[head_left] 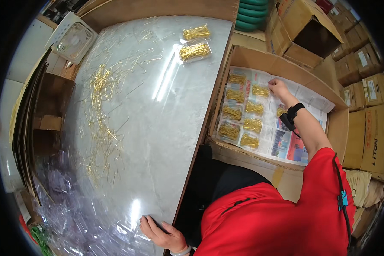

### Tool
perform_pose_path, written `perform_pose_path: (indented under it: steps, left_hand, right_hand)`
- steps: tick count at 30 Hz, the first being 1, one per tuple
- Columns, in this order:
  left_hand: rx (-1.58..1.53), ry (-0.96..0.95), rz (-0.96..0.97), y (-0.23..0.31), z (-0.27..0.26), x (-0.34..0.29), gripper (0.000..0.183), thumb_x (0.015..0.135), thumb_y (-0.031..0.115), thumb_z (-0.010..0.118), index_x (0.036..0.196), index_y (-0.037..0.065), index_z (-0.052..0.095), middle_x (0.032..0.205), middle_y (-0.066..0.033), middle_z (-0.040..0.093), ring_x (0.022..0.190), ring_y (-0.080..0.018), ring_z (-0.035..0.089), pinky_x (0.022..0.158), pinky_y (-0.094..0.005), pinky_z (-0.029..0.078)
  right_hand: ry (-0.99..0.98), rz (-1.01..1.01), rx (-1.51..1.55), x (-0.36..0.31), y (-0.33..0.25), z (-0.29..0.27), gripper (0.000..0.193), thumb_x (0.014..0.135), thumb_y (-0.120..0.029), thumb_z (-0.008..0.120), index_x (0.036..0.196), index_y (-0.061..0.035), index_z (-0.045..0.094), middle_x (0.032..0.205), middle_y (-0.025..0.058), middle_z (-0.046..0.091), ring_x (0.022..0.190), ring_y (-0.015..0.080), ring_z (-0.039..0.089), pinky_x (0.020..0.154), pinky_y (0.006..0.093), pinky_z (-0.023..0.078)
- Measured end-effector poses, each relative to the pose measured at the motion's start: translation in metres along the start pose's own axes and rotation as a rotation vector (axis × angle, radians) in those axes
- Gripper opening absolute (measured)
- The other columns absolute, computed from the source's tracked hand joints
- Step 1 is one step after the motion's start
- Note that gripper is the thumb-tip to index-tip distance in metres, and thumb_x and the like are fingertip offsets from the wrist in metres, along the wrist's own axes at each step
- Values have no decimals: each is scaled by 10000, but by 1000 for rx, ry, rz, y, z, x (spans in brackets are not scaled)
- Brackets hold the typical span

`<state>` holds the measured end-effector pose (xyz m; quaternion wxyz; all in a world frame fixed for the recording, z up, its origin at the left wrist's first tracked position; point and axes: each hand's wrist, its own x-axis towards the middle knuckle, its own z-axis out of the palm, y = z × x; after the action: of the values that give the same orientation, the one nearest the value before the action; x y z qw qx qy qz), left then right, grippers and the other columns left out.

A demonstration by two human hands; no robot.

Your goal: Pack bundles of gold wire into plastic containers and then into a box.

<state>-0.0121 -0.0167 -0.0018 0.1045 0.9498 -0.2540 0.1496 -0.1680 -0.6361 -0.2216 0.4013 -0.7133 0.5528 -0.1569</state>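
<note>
Gold wire-hook packs [254, 107] lie in a cardboard box [252, 61] at 2 o'clock, where the right grip [279, 87] is nearly closed at one pack's edge; whether it holds that pack, I cannot tell. Toward 6 o'clock, the left grip [164, 235], fingers loosely spread and empty, rests on the desk [158, 132].

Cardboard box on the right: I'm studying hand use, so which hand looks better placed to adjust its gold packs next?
Likely right: the right hand is at a gold pack inside the box, whereas the left hand rests on the gray table.
</note>
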Motion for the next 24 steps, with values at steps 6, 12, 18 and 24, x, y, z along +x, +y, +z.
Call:
perform_pose_path:
  steps: [6, 12, 18, 24]
  left_hand:
    - [-24, -5, -2, 1, -1, 1, 429, 1018, 183, 457, 1316, -110, 552, 1401, -269, 513, 1305, -438, 482, 1107, -498, 370]
    - [-3, 0, -3, 0, 0, -1, 427, 1014, 172, 464, 1320, -113, 549, 1396, -272, 518, 1300, -442, 486, 1111, -498, 367]
    - [-21, -1, -6, 3, -2, 1, 425, 1021, 180, 460, 1311, -118, 551, 1390, -274, 520, 1293, -443, 489, 1101, -498, 376]
    - [-20, 4, 0, 2, 0, 0, 429, 1023, 185, 456, 1315, -114, 550, 1397, -273, 515, 1297, -442, 485, 1101, -497, 374]
  right_hand:
    - [252, -89, -328, -13, 3, -7, 280, 880, -228, 673, 1030, 7, 701, 865, 160, 733, 665, 214, 696, 640, 350, 547]
    - [-255, 69, -285, -76, -50, -14, 299, 874, -274, 690, 786, 7, 739, 677, 103, 717, 557, 184, 660, 577, 345, 530]
    - [-369, 152, 10, -76, -39, -9, 221, 878, -194, 704, 778, 2, 728, 673, 61, 693, 546, 122, 578, 519, 287, 456]
    - [-247, 160, 8, -60, -29, -12, 165, 881, -152, 690, 807, -8, 721, 711, 52, 695, 587, 116, 570, 528, 273, 432]
